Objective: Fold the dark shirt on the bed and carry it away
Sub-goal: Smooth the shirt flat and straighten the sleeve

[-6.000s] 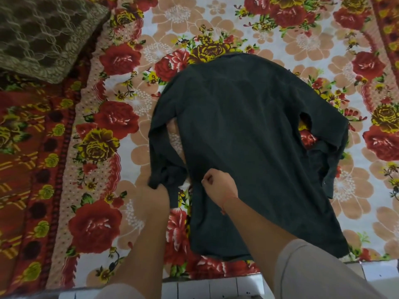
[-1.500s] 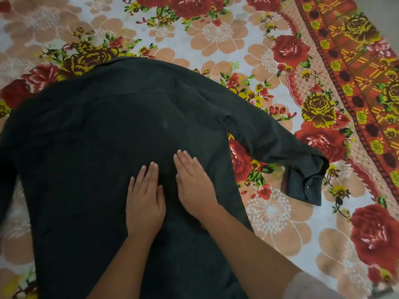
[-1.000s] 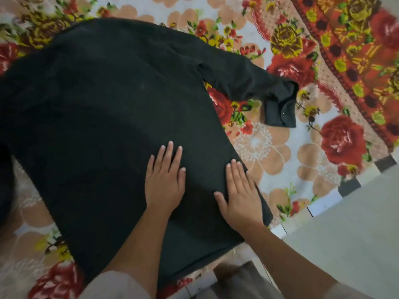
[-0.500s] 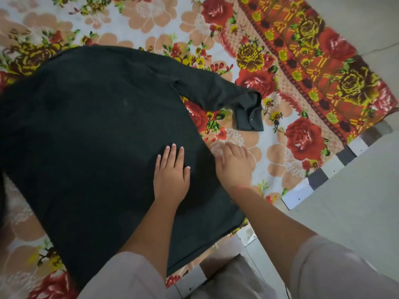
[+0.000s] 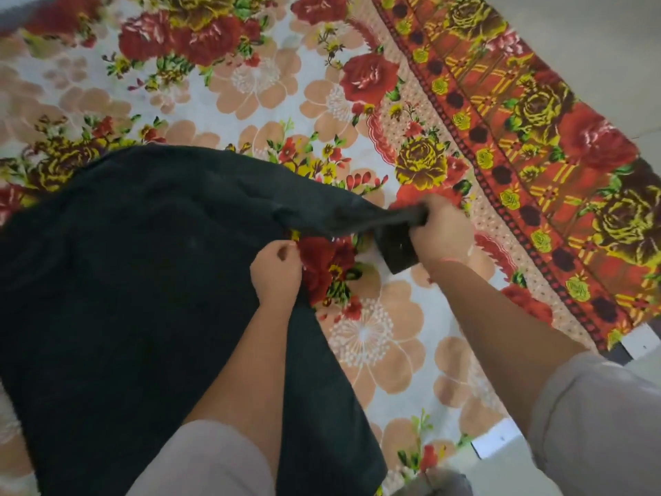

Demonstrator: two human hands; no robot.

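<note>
The dark shirt [image 5: 125, 281] was spread back-up on the floral bedsheet [image 5: 250, 80] of the bed. Its sleeve [image 5: 343, 216] was gripped at the cuff by the right hand [image 5: 440, 234]; the side edge was pinched by the left hand [image 5: 277, 273]. Step judged: sleeve fold. Next, the sleeve would need laying across the back.

A dark shirt [image 5: 136, 281] lies spread on a bed covered by a floral sheet [image 5: 375, 338] with red roses and peach flowers. The left hand [image 5: 277, 272] pinches the shirt's right edge near the armpit. The right hand [image 5: 441, 232] has its grip closed around the sleeve [image 5: 332, 216], pulled out sideways, with the cuff [image 5: 398, 250] hanging below the fist
</note>
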